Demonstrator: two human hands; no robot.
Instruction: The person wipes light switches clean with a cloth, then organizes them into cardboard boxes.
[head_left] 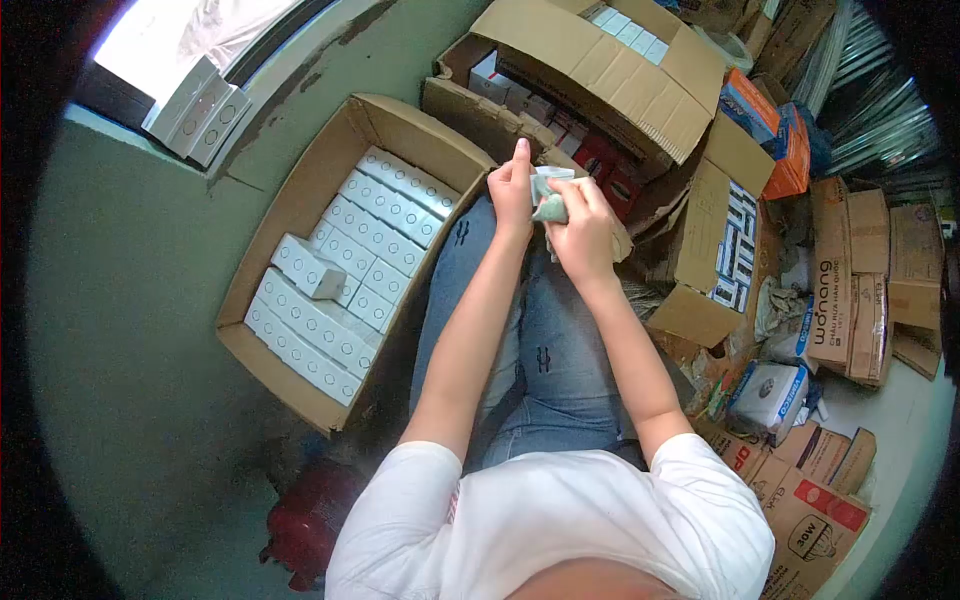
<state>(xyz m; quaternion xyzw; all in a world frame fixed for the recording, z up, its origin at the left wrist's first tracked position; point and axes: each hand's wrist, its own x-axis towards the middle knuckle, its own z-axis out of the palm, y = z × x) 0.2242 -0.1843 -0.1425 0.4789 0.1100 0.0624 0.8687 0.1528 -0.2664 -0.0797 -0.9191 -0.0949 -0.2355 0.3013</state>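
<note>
My right hand (582, 222) is closed on a crumpled pale green cloth (549, 208) above my knees. Beside it, my left hand (512, 195) has its thumb pointing up and its other fingers curled round a small white box (552, 173). Most of that box is hidden by the hands and the cloth, which appears to press against it. To the left stands an open carton (268, 372) with rows of white boxes (378, 232) that bear round marks. One loose white box (305, 266) lies askew on top of the rows.
White boxes (200, 118) lean on the window ledge. Ahead, a large open carton (600, 65) holds more boxes. At right are a carton (695, 312) of blue-and-white packs, orange-and-blue boxes (785, 150) and stacked cardboard (845, 280). A dark red object (312, 515) sits at lower left.
</note>
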